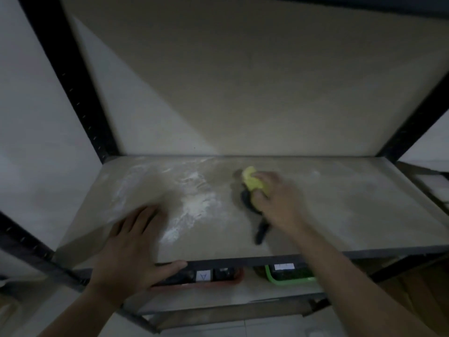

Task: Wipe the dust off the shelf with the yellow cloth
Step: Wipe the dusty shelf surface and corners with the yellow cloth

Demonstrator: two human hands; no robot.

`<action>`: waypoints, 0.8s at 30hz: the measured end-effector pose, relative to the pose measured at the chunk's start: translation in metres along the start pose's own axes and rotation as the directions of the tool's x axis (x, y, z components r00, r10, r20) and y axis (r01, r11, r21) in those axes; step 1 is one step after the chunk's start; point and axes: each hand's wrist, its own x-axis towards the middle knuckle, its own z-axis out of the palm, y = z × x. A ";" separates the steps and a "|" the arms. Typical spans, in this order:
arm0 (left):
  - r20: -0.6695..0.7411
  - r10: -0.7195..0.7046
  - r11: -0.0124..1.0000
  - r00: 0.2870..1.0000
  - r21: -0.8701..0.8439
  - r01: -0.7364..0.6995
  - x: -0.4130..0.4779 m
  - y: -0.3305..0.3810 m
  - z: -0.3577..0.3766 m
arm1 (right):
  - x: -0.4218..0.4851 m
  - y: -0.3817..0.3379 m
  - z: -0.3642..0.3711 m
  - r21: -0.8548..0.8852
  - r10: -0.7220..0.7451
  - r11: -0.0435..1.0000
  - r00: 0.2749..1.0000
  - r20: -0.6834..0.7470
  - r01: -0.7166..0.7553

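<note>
A pale shelf board [340, 210] in a black metal rack fills the middle of the view. White dust [196, 205] streaks its left and centre part. My right hand [277, 198] is closed on a bunched yellow cloth [252, 181] and presses it onto the board near the middle back. A dark shadow lies under that hand and wrist. My left hand [136, 246] rests flat on the front left of the board, fingers spread, thumb along the front edge.
Black uprights stand at the left [73, 83] and right [418, 117]. On the lower shelf sit an orange tray [218, 282] and a green tray [289, 279], both with labelled dark items. A wall closes the back.
</note>
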 end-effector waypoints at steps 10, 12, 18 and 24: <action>0.024 -0.005 1.000 1.000 0.030 0.004 0.003 -0.001 0.001 | 0.075 0.142 -0.083 -0.445 0.321 0.841 0.946 -0.047 -0.308; 0.043 -0.008 0.999 0.999 0.046 0.006 0.004 0.000 0.000 | 0.074 0.098 -0.044 -0.375 0.281 0.880 0.956 -0.083 -0.291; 0.058 -0.013 0.999 0.998 0.040 0.011 0.002 0.005 -0.010 | 0.032 -0.039 0.057 -0.040 -0.179 0.981 0.964 0.195 0.190; -0.011 -0.005 1.000 1.000 0.025 0.005 0.008 0.002 -0.004 | 0.072 0.051 -0.026 -0.009 0.025 1.000 0.991 -0.129 -0.026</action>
